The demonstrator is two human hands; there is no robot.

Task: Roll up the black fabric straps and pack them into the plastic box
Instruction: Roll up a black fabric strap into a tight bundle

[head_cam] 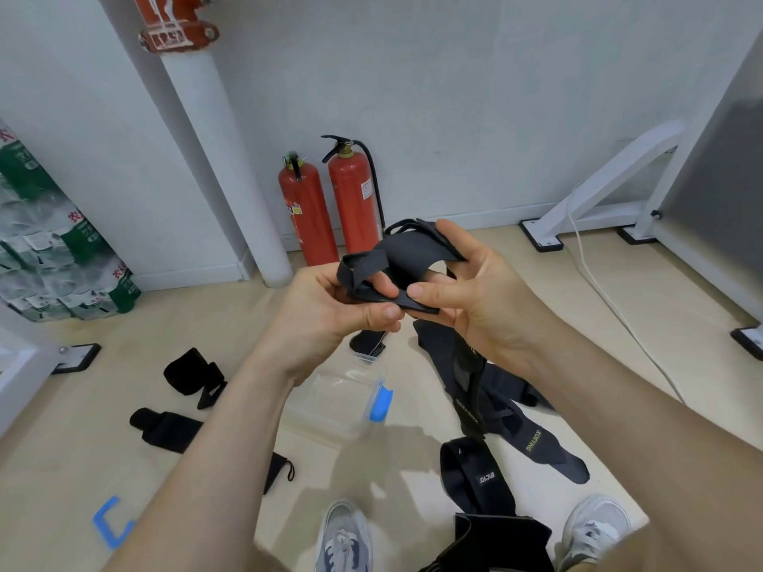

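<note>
A person holds a black strap (pixel 396 258) up in the air with both hands, above the floor (pixel 413 456). The left hand (pixel 330 311) has its fingers (pixel 382 284) curled shut around the folded end of the strap. The thumb presses on it from below. The right hand (pixel 475 295) pinches the other end, with its thumb on the lower edge and its fingers closed over the top. The strap bends in an arch between the two hands.

Right under the hands, a clear plastic box (pixel 330 402) sits on the floor. It has a blue clip (pixel 380 404) on its right side. A dark roll (pixel 367 342) lies at the far end of the box; if it is inside the box or just beside it, I cannot tell.

More black straps lie around. Two rolled ones (pixel 190 371) and (pixel 165 429) are on the floor to the left of the box. A flat pile of long straps (pixel 495 406) is spread to the right of the box, and some have letters on them. A wider band (pixel 475 476) lies near the right shoe (pixel 594 526). The left shoe (pixel 342 534) is at the bottom edge. A blue piece (pixel 109 524) lies on the floor at the lower left.

Two red fire extinguishers (pixel 330 208) stand against the far wall, beside a white pipe (pixel 231 167).
</note>
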